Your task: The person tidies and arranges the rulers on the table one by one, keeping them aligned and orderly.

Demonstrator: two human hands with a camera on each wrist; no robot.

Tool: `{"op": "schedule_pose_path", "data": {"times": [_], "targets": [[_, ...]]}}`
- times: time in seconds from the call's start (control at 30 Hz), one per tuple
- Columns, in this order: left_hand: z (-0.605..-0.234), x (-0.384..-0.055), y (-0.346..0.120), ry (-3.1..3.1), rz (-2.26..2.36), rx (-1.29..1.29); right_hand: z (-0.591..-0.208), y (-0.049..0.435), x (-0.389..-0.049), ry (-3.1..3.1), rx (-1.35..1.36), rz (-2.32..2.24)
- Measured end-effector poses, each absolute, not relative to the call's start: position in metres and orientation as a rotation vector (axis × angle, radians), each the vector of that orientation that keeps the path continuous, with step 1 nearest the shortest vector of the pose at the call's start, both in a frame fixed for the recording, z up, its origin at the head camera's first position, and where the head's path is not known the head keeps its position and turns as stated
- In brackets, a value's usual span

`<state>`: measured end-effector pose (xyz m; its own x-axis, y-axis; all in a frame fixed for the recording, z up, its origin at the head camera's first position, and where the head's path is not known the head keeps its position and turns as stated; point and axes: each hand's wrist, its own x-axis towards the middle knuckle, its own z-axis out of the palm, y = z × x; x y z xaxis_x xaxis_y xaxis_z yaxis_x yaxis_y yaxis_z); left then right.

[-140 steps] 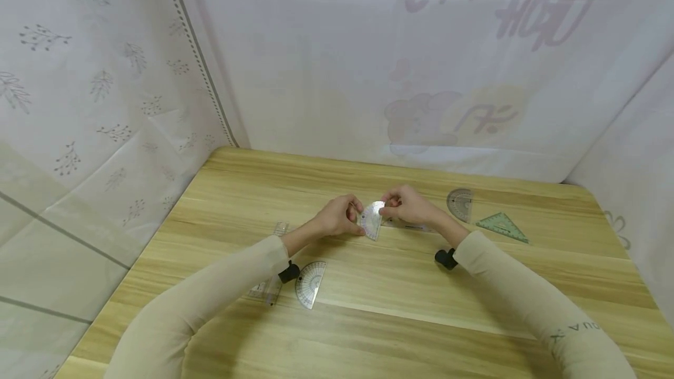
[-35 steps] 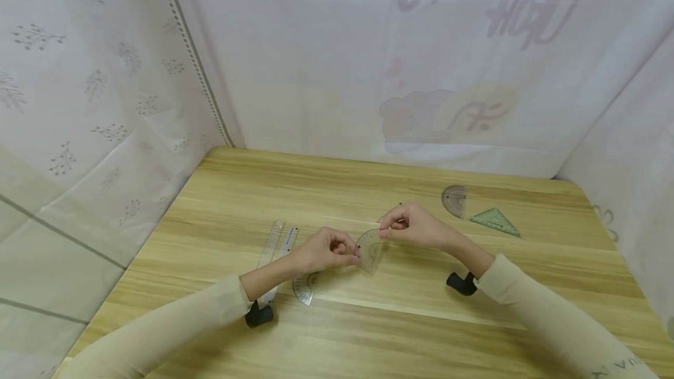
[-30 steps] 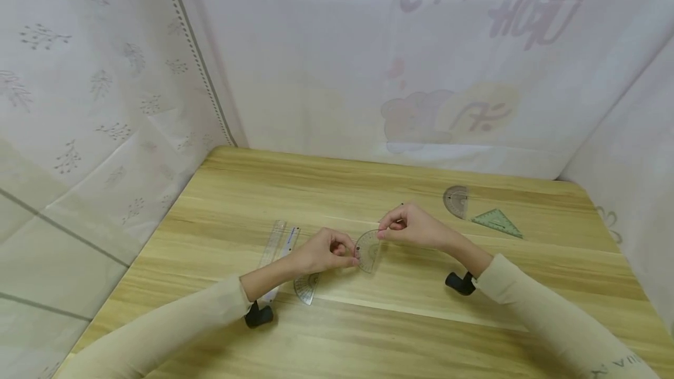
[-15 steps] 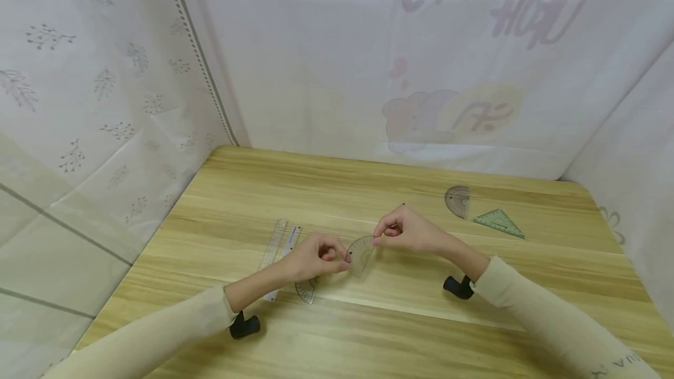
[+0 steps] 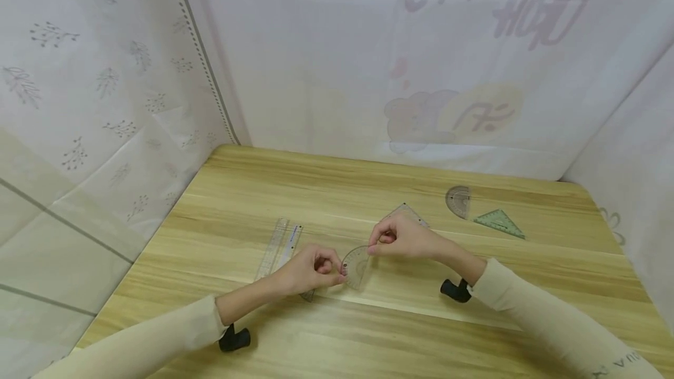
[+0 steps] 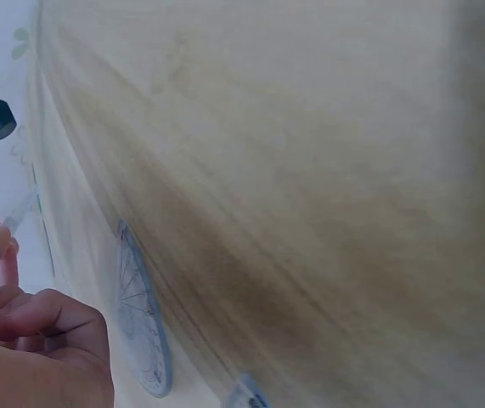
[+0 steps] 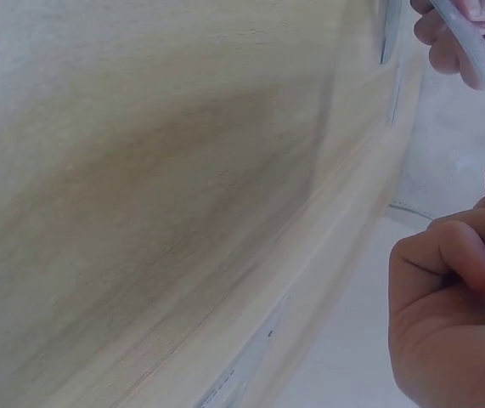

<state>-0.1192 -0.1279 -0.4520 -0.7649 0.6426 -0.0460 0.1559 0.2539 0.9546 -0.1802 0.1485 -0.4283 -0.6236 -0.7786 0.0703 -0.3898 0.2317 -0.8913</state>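
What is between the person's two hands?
A clear protractor, pinched by the left hand and the right hand; the head view shows it.

In the head view, large greyish-pink lettering stands on the back cloth (image 5: 326, 63) at upper right, its upper line cut by the top edge; an H and an O can be made out (the rest is too stylised to read). On the sleeve (image 5: 558, 309) at lower right, small dark letters seem to include U and A. The held protractor (image 5: 355, 266), green set square (image 5: 500, 225) and white ruler (image 5: 291, 244) bear print too small to read.
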Motion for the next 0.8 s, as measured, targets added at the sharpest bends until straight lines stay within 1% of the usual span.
{"op": "schedule_pose_path", "data": {"times": [0.3,0.8], "targets": [[-0.449,-0.107,-0.136,2.089,1.520,0.644,-0.431,0.140,-0.180,2.040,-1.113,-1.327],[-0.453,-0.095,-0.140,2.167,1.471,0.656,-0.441,0.126,-0.179,2.008,-1.065,-1.285]]}}
